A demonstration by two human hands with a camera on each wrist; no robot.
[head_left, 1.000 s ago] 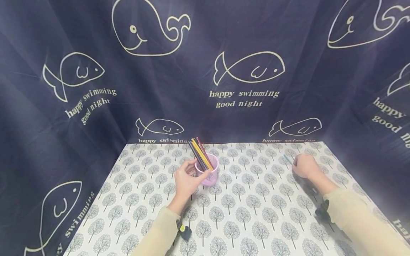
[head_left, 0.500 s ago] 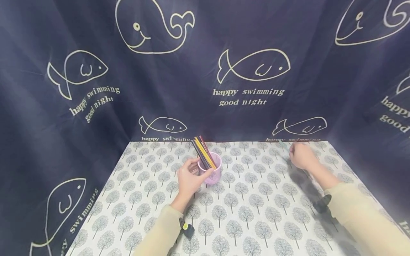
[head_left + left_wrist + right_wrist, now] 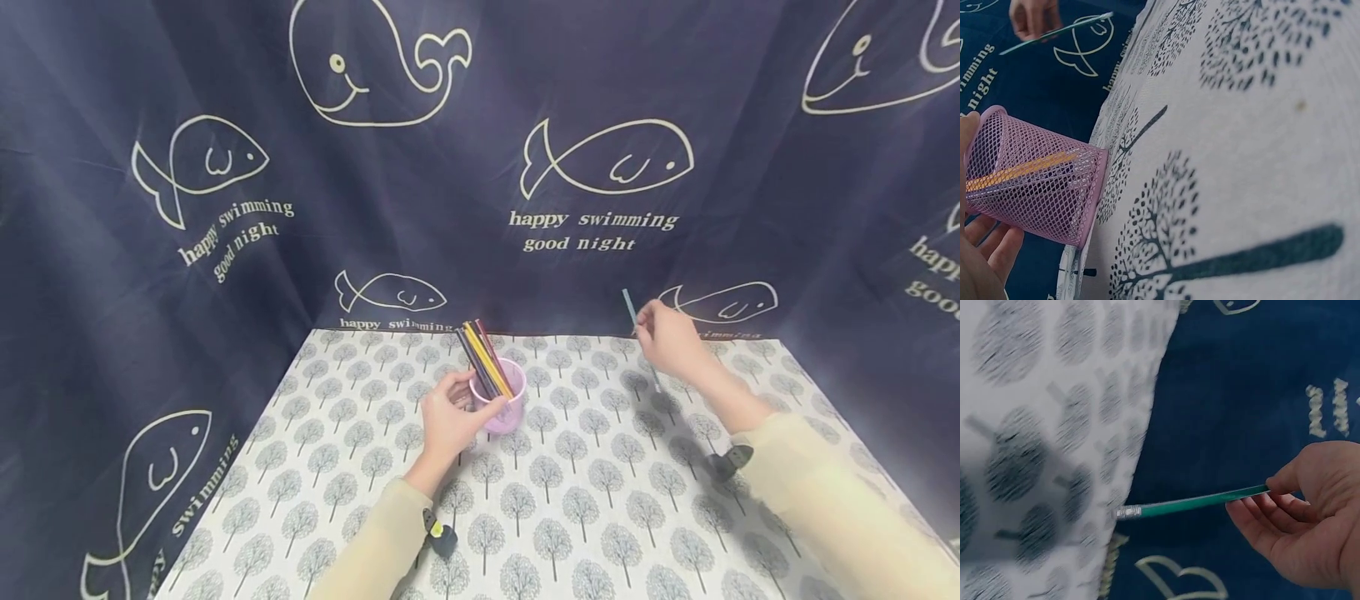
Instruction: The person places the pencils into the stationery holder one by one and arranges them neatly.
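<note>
A pink mesh pen holder (image 3: 504,423) stands upright on the table, its weave plain in the left wrist view. Several pencils (image 3: 483,357), dark, yellow and red, lean out of it toward the left. My left hand (image 3: 447,423) holds the pen holder, thumb on the near side and fingers round the left. Off to the right, my right hand (image 3: 673,343) pinches a green pencil (image 3: 1197,503) between thumb and fingertips, raised above the table. The pencil slants, its silver-banded end (image 3: 1129,512) pointing down toward the tabletop and the other end up.
A white cloth with grey tree prints covers the table (image 3: 547,517). Behind and at the sides hangs a dark blue curtain (image 3: 465,208) with whale and fish drawings, meeting the table's back edge. Small dark devices (image 3: 442,540) sit at both wrists.
My right hand has risen from the table and come left toward the pen holder, bringing the green pencil, now steeper. The left hand keeps its hold; the head view has shifted slightly.
</note>
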